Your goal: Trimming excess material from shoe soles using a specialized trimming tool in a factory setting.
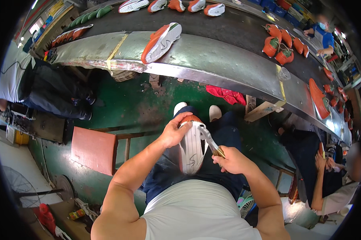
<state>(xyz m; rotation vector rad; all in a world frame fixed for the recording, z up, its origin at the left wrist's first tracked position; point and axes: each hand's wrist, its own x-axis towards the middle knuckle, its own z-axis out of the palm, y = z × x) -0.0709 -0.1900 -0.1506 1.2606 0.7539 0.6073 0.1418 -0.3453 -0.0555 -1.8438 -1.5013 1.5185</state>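
An orange shoe upper with a white underside lies bottom up across my lap, its toe pointing away from me. A dark curved mark is drawn near its heel end. My left hand is closed on the left side of the toe, with the thumb over the underside. In my right hand I grip a pair of metal pliers by the handles. Their head rests at the right edge of the toe; the jaws' exact hold there is too small to make out.
A metal-edged bench runs ahead, with one shoe lying on its edge and more orange shoes behind. At left stands a pink-topped stool. Co-workers sit at right and stand at left. Red cloth hangs beneath the bench.
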